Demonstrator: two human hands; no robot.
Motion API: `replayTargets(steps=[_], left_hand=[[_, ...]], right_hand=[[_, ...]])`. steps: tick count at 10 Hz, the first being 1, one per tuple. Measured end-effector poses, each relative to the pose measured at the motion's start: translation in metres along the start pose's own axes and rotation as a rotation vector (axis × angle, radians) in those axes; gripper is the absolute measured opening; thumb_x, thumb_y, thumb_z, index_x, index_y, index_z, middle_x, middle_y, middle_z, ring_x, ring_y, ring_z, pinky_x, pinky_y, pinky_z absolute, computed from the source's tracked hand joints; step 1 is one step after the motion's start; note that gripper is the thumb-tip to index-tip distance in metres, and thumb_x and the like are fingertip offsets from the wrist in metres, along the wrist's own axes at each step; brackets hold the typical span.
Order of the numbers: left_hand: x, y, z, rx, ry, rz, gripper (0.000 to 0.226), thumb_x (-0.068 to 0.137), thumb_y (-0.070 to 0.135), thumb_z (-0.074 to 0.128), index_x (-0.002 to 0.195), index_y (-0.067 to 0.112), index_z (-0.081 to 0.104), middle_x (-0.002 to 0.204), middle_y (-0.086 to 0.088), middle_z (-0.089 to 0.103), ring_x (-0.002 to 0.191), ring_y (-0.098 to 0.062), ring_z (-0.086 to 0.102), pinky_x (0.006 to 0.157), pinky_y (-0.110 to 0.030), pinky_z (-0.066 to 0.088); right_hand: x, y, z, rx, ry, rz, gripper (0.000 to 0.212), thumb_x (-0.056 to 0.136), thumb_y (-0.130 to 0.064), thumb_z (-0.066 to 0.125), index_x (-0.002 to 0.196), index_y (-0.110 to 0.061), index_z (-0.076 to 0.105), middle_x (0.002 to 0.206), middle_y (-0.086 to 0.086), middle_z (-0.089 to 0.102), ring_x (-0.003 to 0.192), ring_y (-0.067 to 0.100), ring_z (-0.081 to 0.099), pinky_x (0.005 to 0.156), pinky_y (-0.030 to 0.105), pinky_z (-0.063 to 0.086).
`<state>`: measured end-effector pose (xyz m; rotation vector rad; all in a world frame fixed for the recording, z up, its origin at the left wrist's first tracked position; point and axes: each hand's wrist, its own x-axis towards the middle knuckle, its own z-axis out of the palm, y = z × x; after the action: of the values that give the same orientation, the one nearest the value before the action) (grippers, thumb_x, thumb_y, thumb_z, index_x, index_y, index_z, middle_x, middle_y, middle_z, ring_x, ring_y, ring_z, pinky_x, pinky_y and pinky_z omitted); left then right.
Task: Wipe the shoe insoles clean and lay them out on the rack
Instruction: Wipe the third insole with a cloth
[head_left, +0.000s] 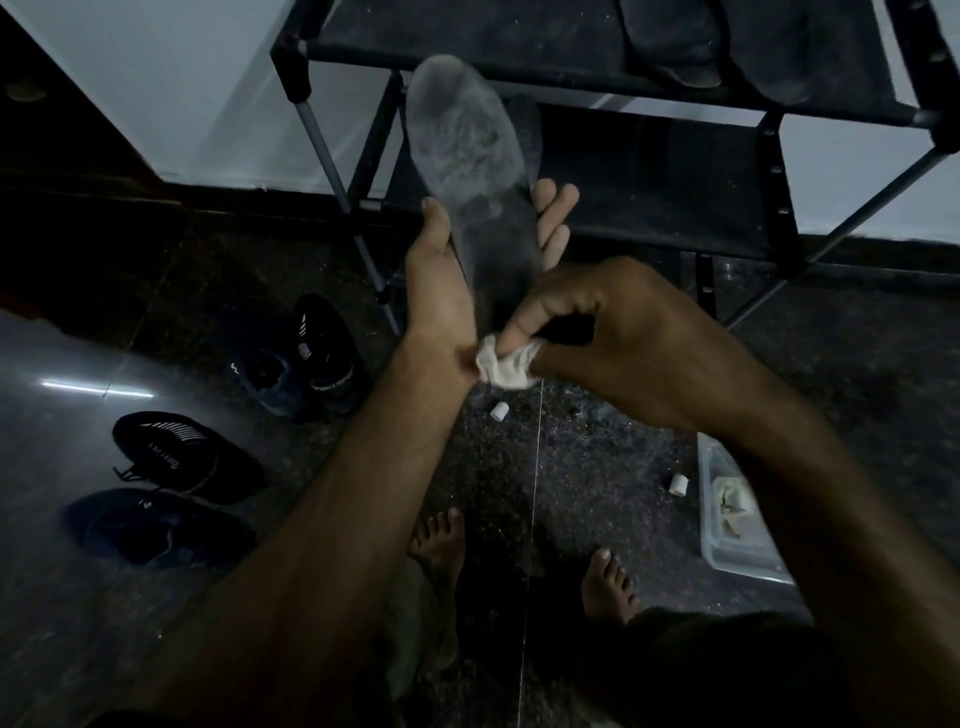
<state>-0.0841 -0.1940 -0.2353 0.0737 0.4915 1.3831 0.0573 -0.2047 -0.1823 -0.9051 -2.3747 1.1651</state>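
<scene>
A grey, dusty insole stands nearly upright in front of the black shoe rack. My left hand holds it from below, thumb on its left edge and fingers curled behind its right edge. My right hand pinches a crumpled white wipe at the insole's heel end, close to my left wrist. Two dark insoles lie on the rack's top shelf at the upper right.
Several dark shoes lie on the glossy dark floor at the left. A clear plastic box with scraps sits on the floor at the right. Two small white pieces lie on the floor. My bare feet stand below.
</scene>
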Motion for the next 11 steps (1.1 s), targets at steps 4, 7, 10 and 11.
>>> replayTargets(steps=[4,7,10,11], left_hand=[[-0.007,0.000,0.007,0.082,-0.005,-0.037,0.084,0.099,0.064,0.010,0.122,-0.003,0.055,0.106,-0.016,0.070,0.121,-0.026,0.056,0.108,-0.038,0.041],[0.014,0.017,-0.004,0.172,0.005,-0.117,0.079,0.099,0.063,0.011,0.129,0.001,0.048,0.117,-0.021,0.067,0.106,-0.034,0.066,0.092,-0.051,0.052],[-0.009,-0.001,0.008,0.132,0.124,0.141,0.073,0.104,0.052,0.021,0.092,-0.001,0.069,0.088,-0.016,0.073,0.084,-0.029,0.073,0.069,-0.039,0.061],[-0.005,0.000,0.018,0.220,0.137,0.061,0.078,0.103,0.053,0.017,0.103,-0.007,0.067,0.103,-0.021,0.069,0.112,-0.034,0.064,0.061,-0.039,0.061]], right_hand=[[-0.001,0.008,-0.002,-0.050,0.078,0.002,0.014,0.082,-0.010,0.073,0.092,-0.020,0.074,0.091,-0.015,0.070,0.087,-0.004,0.065,0.080,0.017,0.053],[0.000,0.021,-0.004,-0.076,0.311,0.086,0.008,0.086,-0.011,0.070,0.091,-0.018,0.072,0.089,-0.021,0.063,0.084,-0.006,0.061,0.073,0.007,0.046],[-0.001,0.008,-0.002,-0.164,0.061,-0.051,0.015,0.085,-0.008,0.071,0.096,-0.017,0.073,0.096,-0.008,0.066,0.087,0.000,0.060,0.075,0.016,0.049],[0.004,0.017,0.006,-0.260,0.295,-0.057,0.018,0.086,-0.009,0.064,0.101,-0.016,0.072,0.097,0.002,0.063,0.085,0.011,0.056,0.072,0.030,0.049]])
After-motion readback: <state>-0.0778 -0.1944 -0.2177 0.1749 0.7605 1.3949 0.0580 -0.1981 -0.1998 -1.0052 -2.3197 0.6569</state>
